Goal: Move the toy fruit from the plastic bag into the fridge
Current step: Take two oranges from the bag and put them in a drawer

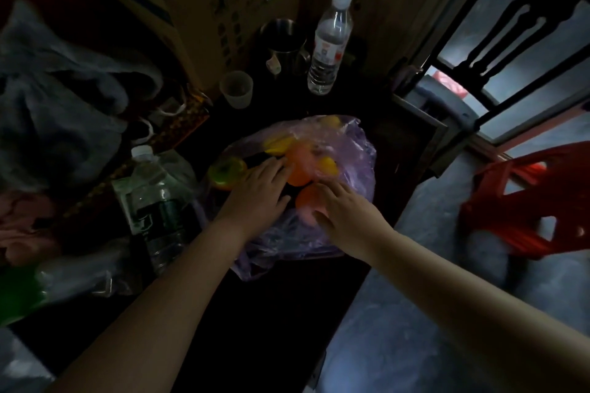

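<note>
Dim light falls on a dark table point(274, 313), and I take the plastic bag point(351, 163) lying on it as my mark. Beyond the bag stand a water bottle point(330, 41), a steel mug point(284, 38) and a small cup point(237, 89). A large bottle point(156, 198) stands to its left and a red stool point(526, 201) well off to its right. I see no fridge.

The toy fruit sits in the bag's open mouth. The far orange piece point(298, 172) and the near orange piece point(306, 201), which is pinkish below, lie between two yellow pieces point(277, 145). A green-rimmed piece point(226, 171) rests at the bag's left edge.

They look like smooth, hollow plastic, so I judge them light, rigid and a little slick. I would cup each piece around its widest part. The bag is thin, limp, lilac film that will cling and drag, so its rim wants pinning down.

My left hand point(258, 195) lies flat, with straight fingers reaching the far orange piece. My right hand point(341, 210) curls its fingers over the near orange piece, thumb at its near side. Blur hides how firmly it grips.
</note>
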Demonstrator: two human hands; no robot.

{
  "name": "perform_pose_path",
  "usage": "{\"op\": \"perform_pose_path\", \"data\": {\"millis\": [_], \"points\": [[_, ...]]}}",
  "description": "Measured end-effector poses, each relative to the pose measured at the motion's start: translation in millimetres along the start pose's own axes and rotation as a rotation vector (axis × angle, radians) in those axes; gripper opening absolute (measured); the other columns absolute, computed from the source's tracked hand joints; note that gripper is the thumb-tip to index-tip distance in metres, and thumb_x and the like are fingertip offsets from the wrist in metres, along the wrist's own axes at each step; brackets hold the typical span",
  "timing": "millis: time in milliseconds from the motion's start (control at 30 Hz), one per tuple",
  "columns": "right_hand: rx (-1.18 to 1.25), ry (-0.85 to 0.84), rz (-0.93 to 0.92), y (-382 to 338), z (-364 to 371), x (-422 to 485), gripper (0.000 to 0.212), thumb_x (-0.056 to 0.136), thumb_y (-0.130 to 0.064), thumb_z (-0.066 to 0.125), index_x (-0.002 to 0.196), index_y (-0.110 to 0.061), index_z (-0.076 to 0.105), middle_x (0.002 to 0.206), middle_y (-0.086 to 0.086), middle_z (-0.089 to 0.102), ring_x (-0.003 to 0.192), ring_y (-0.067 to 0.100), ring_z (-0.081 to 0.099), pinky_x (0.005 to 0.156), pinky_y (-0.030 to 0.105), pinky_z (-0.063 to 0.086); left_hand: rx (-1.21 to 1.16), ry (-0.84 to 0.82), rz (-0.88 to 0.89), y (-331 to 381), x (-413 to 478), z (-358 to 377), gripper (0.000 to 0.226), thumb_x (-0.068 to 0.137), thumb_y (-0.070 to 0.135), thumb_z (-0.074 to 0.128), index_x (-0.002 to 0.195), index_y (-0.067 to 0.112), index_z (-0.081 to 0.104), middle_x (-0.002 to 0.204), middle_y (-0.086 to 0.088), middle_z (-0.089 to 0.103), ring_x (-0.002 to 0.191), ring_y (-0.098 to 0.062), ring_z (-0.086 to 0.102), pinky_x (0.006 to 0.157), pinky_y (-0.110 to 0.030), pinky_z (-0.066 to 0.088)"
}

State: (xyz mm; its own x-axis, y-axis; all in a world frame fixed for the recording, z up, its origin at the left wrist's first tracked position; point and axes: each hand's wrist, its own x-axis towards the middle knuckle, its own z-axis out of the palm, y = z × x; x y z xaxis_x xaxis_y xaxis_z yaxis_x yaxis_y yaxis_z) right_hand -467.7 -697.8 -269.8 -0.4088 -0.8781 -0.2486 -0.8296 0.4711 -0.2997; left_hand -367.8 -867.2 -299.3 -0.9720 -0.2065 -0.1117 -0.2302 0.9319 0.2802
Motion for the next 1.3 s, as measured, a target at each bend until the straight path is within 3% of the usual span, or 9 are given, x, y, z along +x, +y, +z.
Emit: {"op": "perform_pose_path", "data": {"millis": [167,367,500,700,800,933,1067,1300], "points": [[0.036,-0.013,0.121,10.7,-2.1,-3.3,0.054,0.096,-0.036,0.041,0.144,-0.014,0.03,0.145,0.005,0.037,0.132,0.026,0.035,0.104,0.034,0.031,-0.006,0.029,0.017,9.3,14.9,-1.7,0.062,0.092,0.026,0.056,0.146,0.011,0.03,0.149,-0.011,0.034,0.131,-0.031,0.038,0.103,-0.042,0.035],[0.024,0.056,0.173,10.1,1.4,3.8,0.045,0.097,-0.038,0.038,0.136,-0.016,0.043,0.128,0.006,0.053,0.115,0.026,0.047,0.089,0.037,0.042,0.001,0.02,0.024,15.5,26.9,2.0,0.063,0.088,0.022,0.061,0.143,0.007,0.034,0.146,-0.014,0.038,0.127,-0.033,0.042,0.102,-0.04,0.036],[0.025,0.098,0.24,6.1,6.2,10.4,0.038,0.093,-0.038,0.044,0.12,-0.012,0.053,0.114,0.008,0.057,0.105,0.028,0.05,0.081,0.037,0.04,-0.013,0.048,0.032,14.5,28.8,2.9,0.066,0.078,0.017,0.071,0.137,0.006,0.042,0.137,-0.016,0.045,0.12,-0.036,0.045,0.096,-0.042,0.042],[0.014,0.077,0.363,-0.3,12.0,15.8,0.061,0.086,-0.06,0.046,0.124,-0.012,0.048,0.123,0.009,0.054,0.118,0.029,0.045,0.092,0.041,0.037,0.04,0.055,0.009,11.0,30.2,0.5,0.064,0.07,0.02,0.078,0.125,0.004,0.049,0.125,-0.019,0.049,0.113,-0.038,0.047,0.085,-0.045,0.047],[0.011,0.043,0.396,-2.9,15.8,18.8,0.07,0.082,-0.066,0.046,0.127,-0.012,0.045,0.131,0.009,0.05,0.125,0.029,0.04,0.096,0.042,0.034,0.011,0.045,0.012,10.1,29.1,6.5,0.064,0.073,0.021,0.075,0.127,0.002,0.048,0.129,-0.02,0.05,0.116,-0.038,0.048,0.088,-0.045,0.045],[-0.004,0.031,0.395,-6.8,22.5,19.4,0.077,0.075,-0.068,0.055,0.127,-0.012,0.044,0.135,0.007,0.047,0.133,0.029,0.032,0.1,0.041,0.03,-0.001,0.044,-0.015,9.9,23.8,13.5,0.068,0.074,0.019,0.076,0.131,-0.001,0.044,0.133,-0.021,0.048,0.12,-0.038,0.047,0.094,-0.043,0.042],[0.012,0.068,0.375,-10.1,24.6,18.0,0.08,0.073,-0.065,0.059,0.133,-0.015,0.041,0.14,0.005,0.044,0.137,0.027,0.025,0.105,0.038,0.025,-0.022,0.036,-0.055,10.3,15.4,12.5,0.074,0.083,0.025,0.069,0.142,0.004,0.03,0.144,-0.015,0.034,0.131,-0.031,0.033,0.102,-0.037,0.035],[-0.036,0.122,0.265,-16.4,16.5,4.2,0.08,0.074,-0.064,0.059,0.138,-0.021,0.036,0.144,0.0,0.039,0.131,0.026,0.027,0.102,0.038,0.024,-0.067,0.089,-0.078,12.0,-8.4,-6.6,0.067,0.085,0.025,0.068,0.14,0.007,0.033,0.143,-0.012,0.033,0.129,-0.029,0.033,0.103,-0.038,0.035]]}}
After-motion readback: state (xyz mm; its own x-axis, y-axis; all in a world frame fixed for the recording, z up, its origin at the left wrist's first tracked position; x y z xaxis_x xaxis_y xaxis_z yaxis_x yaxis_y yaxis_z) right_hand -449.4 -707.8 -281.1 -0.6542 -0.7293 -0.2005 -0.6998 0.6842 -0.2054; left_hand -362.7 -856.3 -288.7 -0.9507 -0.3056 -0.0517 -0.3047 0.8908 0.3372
